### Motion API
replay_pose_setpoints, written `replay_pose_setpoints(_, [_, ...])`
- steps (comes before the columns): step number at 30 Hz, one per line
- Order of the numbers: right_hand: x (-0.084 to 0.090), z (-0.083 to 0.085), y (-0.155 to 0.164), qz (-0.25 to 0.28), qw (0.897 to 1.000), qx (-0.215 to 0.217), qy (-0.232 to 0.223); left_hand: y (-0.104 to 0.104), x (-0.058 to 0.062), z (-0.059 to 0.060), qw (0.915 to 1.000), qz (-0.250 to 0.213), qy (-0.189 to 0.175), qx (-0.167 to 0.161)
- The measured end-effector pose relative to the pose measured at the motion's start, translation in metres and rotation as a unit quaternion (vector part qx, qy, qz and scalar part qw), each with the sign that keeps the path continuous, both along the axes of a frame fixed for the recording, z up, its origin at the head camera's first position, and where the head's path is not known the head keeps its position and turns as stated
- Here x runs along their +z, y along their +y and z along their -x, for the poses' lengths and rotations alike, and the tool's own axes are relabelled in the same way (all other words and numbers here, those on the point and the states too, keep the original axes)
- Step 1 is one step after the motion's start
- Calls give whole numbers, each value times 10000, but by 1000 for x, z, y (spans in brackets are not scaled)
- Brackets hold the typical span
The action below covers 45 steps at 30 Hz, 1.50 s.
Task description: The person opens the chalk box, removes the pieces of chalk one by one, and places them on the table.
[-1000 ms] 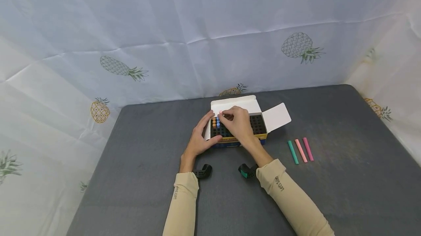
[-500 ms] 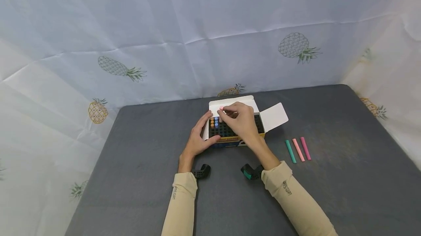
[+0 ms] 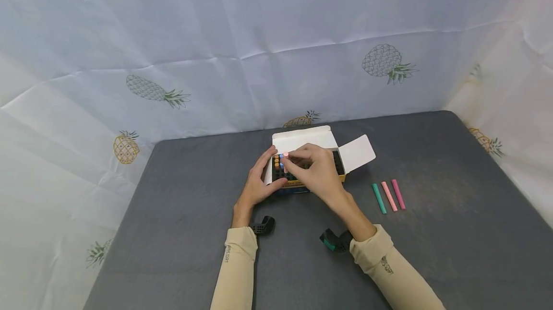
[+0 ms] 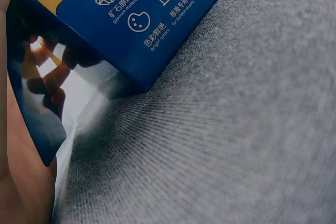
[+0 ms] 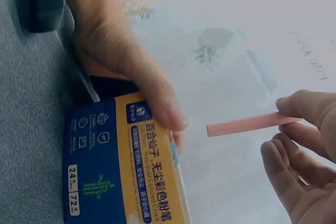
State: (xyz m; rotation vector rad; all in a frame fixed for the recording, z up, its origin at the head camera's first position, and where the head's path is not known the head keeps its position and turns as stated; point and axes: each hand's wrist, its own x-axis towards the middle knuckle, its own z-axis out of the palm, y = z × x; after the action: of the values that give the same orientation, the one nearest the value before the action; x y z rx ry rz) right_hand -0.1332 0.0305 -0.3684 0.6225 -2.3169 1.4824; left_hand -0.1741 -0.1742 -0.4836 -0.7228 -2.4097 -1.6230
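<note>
Fingertips of the right hand (image 3: 317,172) pinch a slim, matte pink chalk stick (image 5: 247,124) by one end; the other fingers curl loosely beneath it. In the head view the pink stick's tip (image 3: 285,155) hangs over the left part of the box, just beside the sticks already standing there. The left hand (image 3: 259,180) grips the left end of the rectangular blue-and-yellow cardboard chalk box (image 3: 298,186), thumb on the near face and fingers round the far side; the left wrist view shows the box's glossy blue printed side (image 4: 157,24) resting on the cloth.

Inside the box a black grid of round holes (image 3: 337,162) holds a few orange and blue chalk ends (image 3: 278,160) at its left end. Two white lid flaps stand open, one on the far side (image 3: 302,136) and one to the right (image 3: 357,152).

To the right of the box, well apart from it, three loose chalk sticks lie side by side: a teal one (image 3: 379,198), a salmon one (image 3: 389,196) and a deeper pink one (image 3: 398,194).

All of this rests on the bench (image 3: 453,233), covered in grey, finely ribbed fabric. A creased white sheet printed with pineapples (image 3: 302,36) hangs behind and at both sides.
</note>
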Motion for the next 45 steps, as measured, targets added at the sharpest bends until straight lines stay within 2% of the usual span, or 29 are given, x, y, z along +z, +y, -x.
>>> replay_pose_setpoints(6, [4, -14, 3, -105, 9999, 126, -44, 0, -1, 1, 10000, 40, -35, -3])
replay_pose_setpoints(15, [2, -35, 10, -274, 9994, 220, -37, 0, -4, 3, 9997, -191, -33, -137])
replay_pose_setpoints(23, [-2, -42, 14, -398, 9990, 107, 165, 0, -2, 2, 10000, 8, 21, -17])
replay_pose_setpoints(27, [-3, -46, 19, -451, 9989, 74, 132, 0, -2, 2, 10000, -74, -13, -59])
replay_pose_setpoints(30, [-4, -49, 26, -513, 9986, 55, 64, 2, 2, 0, 9998, -118, -75, -111])
replay_pose_setpoints(37, [-2, -52, 48, -545, 9984, -120, 60, 7, 38, -16, 9995, -29, -265, -154])
replay_pose_setpoints(45, [6, -52, 77, -573, 9973, -448, 124, 8, 38, -18, 9995, -34, -279, -139])
